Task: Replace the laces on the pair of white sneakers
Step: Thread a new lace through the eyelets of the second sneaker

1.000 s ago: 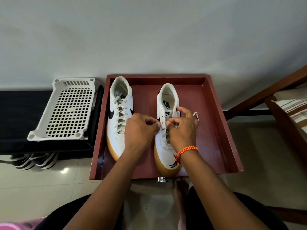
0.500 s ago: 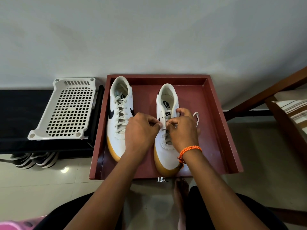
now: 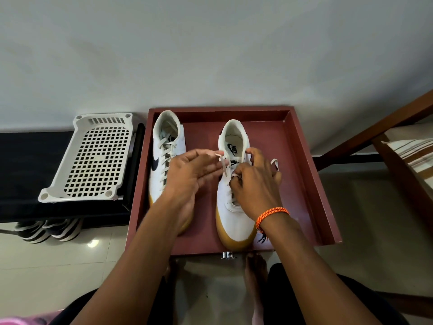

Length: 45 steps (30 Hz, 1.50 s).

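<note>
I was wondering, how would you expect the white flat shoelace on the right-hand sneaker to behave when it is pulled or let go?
The white flat shoelace is probably floppy: it curves loosely between the left hand and the white gum-soled sneaker. It looks light and likely drops slack if released. Its flat weave may grip the eyelets somewhat.

Both hands work over the right sneaker (image 3: 234,207), which stands in a dark red tray (image 3: 302,174). The left hand (image 3: 189,174) is blurred, its fingers stretched out, with a pale lace (image 3: 223,165) running up from the shoe to its fingertips; whether it pinches the lace I cannot tell. The right hand (image 3: 254,186) curls its fingers around the lace at the eyelets. An orange wristband (image 3: 271,214) sits on the right wrist. The left sneaker (image 3: 164,146), laced, stands just beyond the left hand. Further left of that hand lies a white perforated rack (image 3: 93,158).
</note>
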### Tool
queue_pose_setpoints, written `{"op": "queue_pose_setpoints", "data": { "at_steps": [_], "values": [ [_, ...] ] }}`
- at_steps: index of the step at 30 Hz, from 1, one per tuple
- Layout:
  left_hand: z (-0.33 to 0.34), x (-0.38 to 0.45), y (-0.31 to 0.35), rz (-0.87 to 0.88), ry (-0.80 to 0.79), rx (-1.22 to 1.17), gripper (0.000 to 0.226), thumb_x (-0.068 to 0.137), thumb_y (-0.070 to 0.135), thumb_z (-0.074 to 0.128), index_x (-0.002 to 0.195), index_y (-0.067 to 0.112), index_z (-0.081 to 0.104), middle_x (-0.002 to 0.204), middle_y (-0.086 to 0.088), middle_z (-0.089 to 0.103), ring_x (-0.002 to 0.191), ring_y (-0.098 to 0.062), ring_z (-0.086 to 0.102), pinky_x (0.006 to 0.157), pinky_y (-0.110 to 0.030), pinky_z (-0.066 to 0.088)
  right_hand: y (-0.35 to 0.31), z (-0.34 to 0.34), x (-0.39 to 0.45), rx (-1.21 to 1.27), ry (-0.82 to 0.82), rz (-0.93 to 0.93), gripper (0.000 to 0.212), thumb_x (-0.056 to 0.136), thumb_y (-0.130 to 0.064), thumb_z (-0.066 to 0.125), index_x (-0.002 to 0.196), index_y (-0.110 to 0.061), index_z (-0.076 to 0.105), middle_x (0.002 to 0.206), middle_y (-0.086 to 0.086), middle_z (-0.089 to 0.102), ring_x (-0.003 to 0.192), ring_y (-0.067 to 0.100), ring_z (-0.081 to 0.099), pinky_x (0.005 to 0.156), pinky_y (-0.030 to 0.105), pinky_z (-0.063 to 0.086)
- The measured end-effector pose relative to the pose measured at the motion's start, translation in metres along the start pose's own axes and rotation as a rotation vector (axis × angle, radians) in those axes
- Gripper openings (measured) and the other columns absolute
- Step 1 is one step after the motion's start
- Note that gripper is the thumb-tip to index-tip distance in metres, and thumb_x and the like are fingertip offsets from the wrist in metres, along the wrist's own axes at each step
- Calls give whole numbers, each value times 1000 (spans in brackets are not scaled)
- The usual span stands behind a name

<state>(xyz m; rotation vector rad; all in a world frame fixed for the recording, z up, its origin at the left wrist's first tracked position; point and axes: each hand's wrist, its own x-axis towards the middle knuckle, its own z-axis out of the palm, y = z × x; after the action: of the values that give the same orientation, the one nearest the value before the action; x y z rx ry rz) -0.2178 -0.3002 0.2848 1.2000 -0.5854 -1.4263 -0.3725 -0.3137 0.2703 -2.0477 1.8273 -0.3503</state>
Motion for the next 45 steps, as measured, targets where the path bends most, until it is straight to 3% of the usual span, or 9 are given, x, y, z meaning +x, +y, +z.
{"op": "queue_pose_setpoints", "data": {
  "at_steps": [7,13,17,25,29,33,36,40,45],
  "values": [
    [-8,-7,34,-47,-127,-683,19,106,16,49,98,12,66,89,-3,71,70,-15,72,73,-32,65,3,-5,1,92,-32,33,16,96,-20,64,80,-22,64,163,-6,31,143,21,35,103,37,15],
    [-8,4,-9,176,23,1111,44,107,57,49,85,22,64,72,5,65,63,-19,60,58,-33,44,6,-3,3,121,-43,45,9,94,-21,69,85,-22,72,163,-7,33,140,19,43,101,37,16],
    [0,4,-33,292,17,1194,31,102,39,66,76,22,62,69,5,63,72,-21,65,61,-37,48,5,-5,3,126,-37,33,9,92,-24,72,83,-26,70,162,-6,36,137,19,49,116,51,23],
    [-3,0,14,1,-205,83,22,108,11,54,88,4,59,117,-27,74,114,-41,73,101,-47,60,5,-8,2,109,-22,40,8,88,-25,76,82,-28,71,160,-7,38,128,18,56,119,58,24],
    [-4,-7,32,-30,-260,-336,26,111,18,47,91,6,59,113,-17,78,119,-40,73,95,-48,63,5,-10,2,109,-18,40,14,89,-27,75,80,-31,65,160,-9,37,124,17,58,118,59,25],
    [-11,-8,40,-44,-225,-721,37,111,19,45,89,10,74,92,-5,76,85,-20,79,77,-37,67,6,-10,1,148,-31,51,13,83,-26,81,81,-32,69,159,-11,38,130,15,54,119,59,22],
    [-16,1,34,-79,-128,-203,24,109,25,46,98,13,64,82,-6,65,52,-17,59,60,-31,60,4,-12,0,157,-49,60,23,81,-22,84,80,-34,65,160,-11,38,133,16,53,120,60,22],
    [-5,3,-2,194,0,1018,37,108,52,51,93,21,67,80,2,70,65,-15,63,63,-34,53,7,-14,1,181,-44,44,32,79,-19,81,98,-37,62,147,-14,43,126,13,53,116,60,28],
    [5,-1,-29,297,2,1253,46,101,61,59,76,23,56,67,5,59,67,-18,59,57,-35,42,14,-19,3,210,-83,42,46,88,-26,73,119,-36,42,117,-13,58,107,19,61,107,53,33]
  ]
}}
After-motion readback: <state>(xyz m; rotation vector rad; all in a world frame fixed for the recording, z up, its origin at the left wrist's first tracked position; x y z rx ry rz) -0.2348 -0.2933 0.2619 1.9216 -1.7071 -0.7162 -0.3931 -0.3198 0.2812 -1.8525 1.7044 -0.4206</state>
